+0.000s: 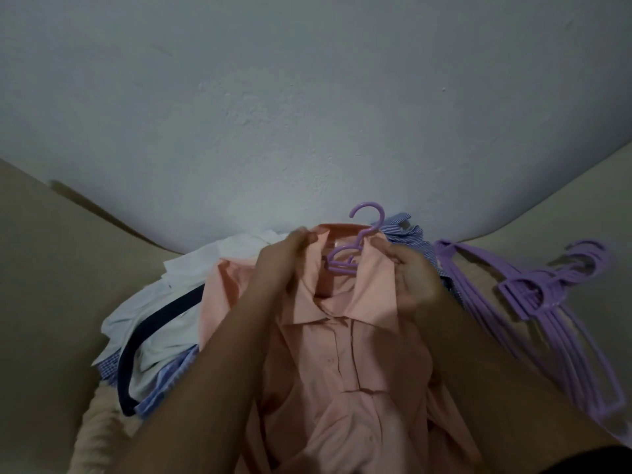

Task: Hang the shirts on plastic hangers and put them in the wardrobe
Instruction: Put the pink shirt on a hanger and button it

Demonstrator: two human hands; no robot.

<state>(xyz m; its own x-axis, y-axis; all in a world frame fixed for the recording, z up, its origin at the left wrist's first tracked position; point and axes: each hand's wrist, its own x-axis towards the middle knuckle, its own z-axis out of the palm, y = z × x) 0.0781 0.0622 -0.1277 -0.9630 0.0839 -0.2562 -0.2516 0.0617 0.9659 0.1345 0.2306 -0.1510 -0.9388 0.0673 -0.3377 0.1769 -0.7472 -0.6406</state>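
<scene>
A peach collared shirt (328,357) lies front up on the bed with a purple plastic hanger (355,241) inside its neck; the hook sticks out above the collar. My left hand (284,261) grips the left side of the collar near the shoulder. My right hand (413,278) grips the right side of the collar. Both forearms reach in from the bottom of the view and cover part of the shirt's sides.
A pile of shirts (160,323), white, navy and blue checked, lies to the left. A blue striped shirt (400,227) peeks out behind the collar. Several purple hangers (547,302) are stacked on the right. A pale wall (307,114) rises behind the beige bed (51,302).
</scene>
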